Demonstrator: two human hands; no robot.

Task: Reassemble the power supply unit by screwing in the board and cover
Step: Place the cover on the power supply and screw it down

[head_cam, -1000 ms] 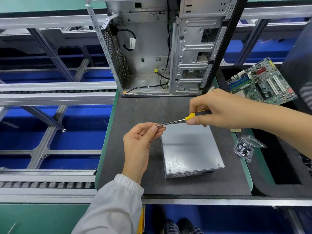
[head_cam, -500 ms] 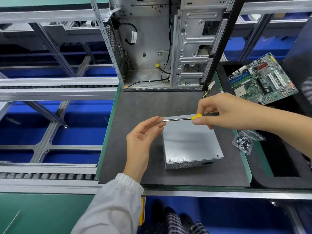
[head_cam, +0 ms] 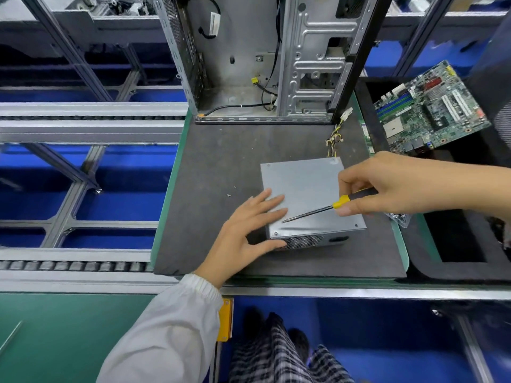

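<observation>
The grey power supply unit (head_cam: 307, 186) lies flat on the dark mat (head_cam: 221, 150), its cover on top and its vented side facing me. My left hand (head_cam: 246, 230) rests with straight fingers on the cover's near-left corner, thumb against the vented side. My right hand (head_cam: 387, 183) grips a screwdriver (head_cam: 318, 210) with a yellow-and-black handle. The shaft slants down to the left, with its tip just above the cover near my left fingertips. A screw sits in the cover's near-left corner (head_cam: 276, 232). Two loose screws (head_cam: 229, 195) lie on the mat left of the unit.
An open computer case (head_cam: 262, 56) stands at the back of the mat. The unit's cable bundle (head_cam: 336, 134) trails toward it. A green motherboard (head_cam: 431, 106) lies in a black tray on the right. A clear screw bag (head_cam: 401, 217) peeks from under my right hand. Conveyor rails run to the left.
My left hand let go of the screwdriver tip and dropped flat onto the cover's near-left corner. My right hand swung the screwdriver down so its tip points at the cover.
</observation>
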